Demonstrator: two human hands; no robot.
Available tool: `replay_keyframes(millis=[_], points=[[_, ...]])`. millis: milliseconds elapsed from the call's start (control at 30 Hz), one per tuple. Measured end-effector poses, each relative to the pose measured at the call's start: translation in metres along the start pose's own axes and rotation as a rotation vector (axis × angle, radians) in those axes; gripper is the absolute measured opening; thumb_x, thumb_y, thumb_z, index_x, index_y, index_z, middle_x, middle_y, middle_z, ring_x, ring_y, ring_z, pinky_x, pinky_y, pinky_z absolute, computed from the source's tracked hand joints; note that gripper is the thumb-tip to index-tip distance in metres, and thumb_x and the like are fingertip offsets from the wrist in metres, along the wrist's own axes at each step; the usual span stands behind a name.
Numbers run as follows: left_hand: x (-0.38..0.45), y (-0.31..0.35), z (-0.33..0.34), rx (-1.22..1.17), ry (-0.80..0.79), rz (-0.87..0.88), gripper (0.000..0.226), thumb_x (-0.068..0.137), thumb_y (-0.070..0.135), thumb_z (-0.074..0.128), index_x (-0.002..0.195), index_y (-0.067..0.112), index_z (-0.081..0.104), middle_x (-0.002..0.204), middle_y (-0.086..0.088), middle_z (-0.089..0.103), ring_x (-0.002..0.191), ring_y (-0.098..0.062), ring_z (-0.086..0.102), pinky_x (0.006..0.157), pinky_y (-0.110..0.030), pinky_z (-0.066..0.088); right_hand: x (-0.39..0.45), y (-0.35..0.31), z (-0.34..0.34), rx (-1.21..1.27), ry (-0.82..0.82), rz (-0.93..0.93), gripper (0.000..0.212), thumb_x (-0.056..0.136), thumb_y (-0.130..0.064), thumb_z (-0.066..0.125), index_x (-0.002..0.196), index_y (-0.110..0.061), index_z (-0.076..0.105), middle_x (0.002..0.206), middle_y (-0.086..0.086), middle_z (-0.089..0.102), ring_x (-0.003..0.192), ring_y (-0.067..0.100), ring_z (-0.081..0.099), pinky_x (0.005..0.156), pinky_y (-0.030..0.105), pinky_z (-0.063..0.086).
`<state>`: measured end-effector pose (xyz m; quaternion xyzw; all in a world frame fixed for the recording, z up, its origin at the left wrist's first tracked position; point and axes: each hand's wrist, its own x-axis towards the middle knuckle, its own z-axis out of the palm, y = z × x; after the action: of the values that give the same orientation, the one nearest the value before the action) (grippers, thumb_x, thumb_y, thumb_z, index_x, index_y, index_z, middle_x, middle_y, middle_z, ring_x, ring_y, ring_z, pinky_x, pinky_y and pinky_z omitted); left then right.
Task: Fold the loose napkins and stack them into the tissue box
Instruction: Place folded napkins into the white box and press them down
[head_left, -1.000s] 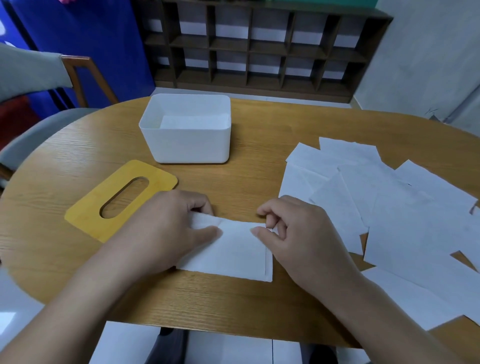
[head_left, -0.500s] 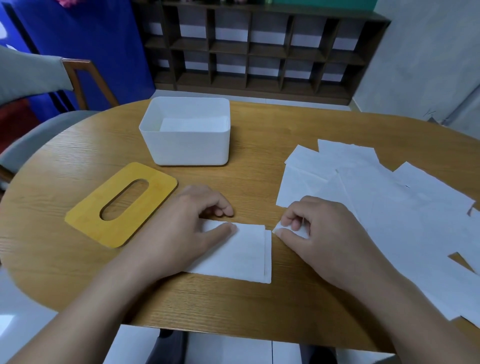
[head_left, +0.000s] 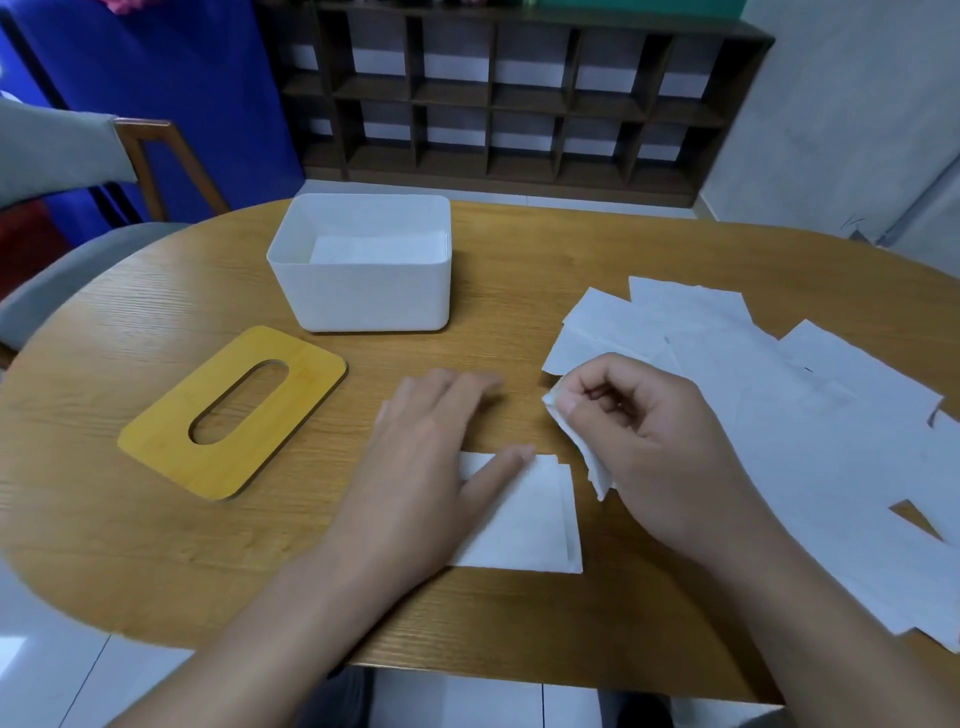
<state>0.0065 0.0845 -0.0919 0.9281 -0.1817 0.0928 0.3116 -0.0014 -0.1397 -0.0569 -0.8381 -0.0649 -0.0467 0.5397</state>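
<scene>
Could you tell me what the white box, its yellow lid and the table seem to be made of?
White box: probably matte plastic, with smooth, faintly speckled walls and rounded corners.
Yellow lid: seemingly thin wood or bamboo, with faint grain and a dark cut edge around its oval slot.
Table: wood or wood-look veneer, with clear streaked grain and a soft sheen; which one cannot be told.

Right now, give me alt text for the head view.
Left hand presses a folded napkin on a wooden table while the right hand pinches another napkin's corner. Behind: white box, yellow lid, loose napkins.
</scene>
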Motion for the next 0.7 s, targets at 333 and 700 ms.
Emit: replay_keyframes(millis=[333,700], points=[[0.011,-0.003,-0.030,-0.343,0.059,0.084,0.006,0.106,0.035,0.073,0.103,0.032,0.077,0.126,0.017,0.073,0.135,-0.016,0.060,0.113,-0.052,0.045,-0.003,-0.010,-0.005,0.361,-0.141,-0.094,0.013,0.109,-0.014,0.062,0.104,-0.007,0.072,0.112,0.009,0.078,0.099,0.024,0.071,0.088,0.037,0.056],[0.008,-0.001,-0.059,-0.423,-0.070,-0.083,0.014,0.095,0.033,0.085,0.108,0.035,0.079,0.100,0.011,0.079,0.095,-0.012,0.074,0.082,-0.034,0.058,-0.010,-0.010,0.010,0.140,0.083,-0.106,0.013,0.100,-0.016,0.080,0.111,-0.019,0.075,0.067,-0.010,0.066,0.058,0.014,0.062,0.057,0.024,0.048]])
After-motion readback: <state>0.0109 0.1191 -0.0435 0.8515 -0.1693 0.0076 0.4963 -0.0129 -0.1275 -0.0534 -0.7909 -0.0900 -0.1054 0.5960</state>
